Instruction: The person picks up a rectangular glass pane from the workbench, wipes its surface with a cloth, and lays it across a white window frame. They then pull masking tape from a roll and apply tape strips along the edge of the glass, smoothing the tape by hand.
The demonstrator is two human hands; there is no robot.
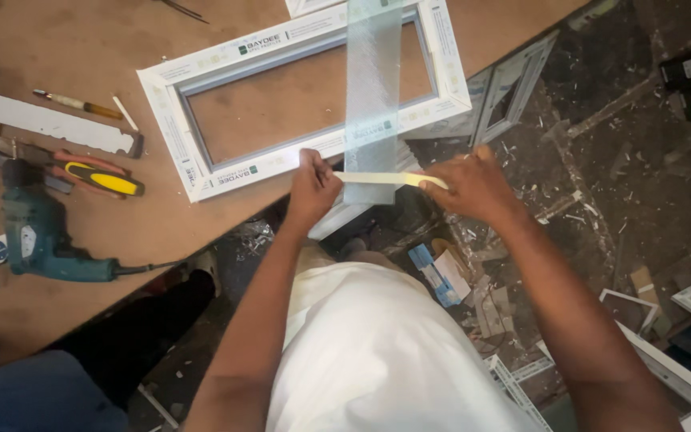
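two hands of mine work at the near edge of the tabletop (pixel 81 280). my left hand (pixel 312 188) has its grip pinched on one end of a thin pale strip (pixel 385 179), and my right hand (pixel 473 186) has its grip closed over the other end, so the strip runs level between them. the strip crosses the lower end of a narrow pane of patterned glass (pixel 373 88), which lies lengthwise away from me over a white window frame (pixel 201 68) and sticks out past the tabletop's edge toward my body. the frame lies flat on the brown tabletop, with the bare wood showing through its opening. to my left, well apart from my hands, lie a teal electric drill (pixel 37 236), pliers with red and yellow handles (pixel 97 174), a screwdriver (pixel 77 103) and a white length of profile (pixel 41 120). on the floor (pixel 601 176) to my right lie scraps and offcuts, more white frames (pixel 513 88) and a small blue and white box (pixel 440 276). a dark shoe and blue trouser leg of another person (pixel 41 392) show at lower left.
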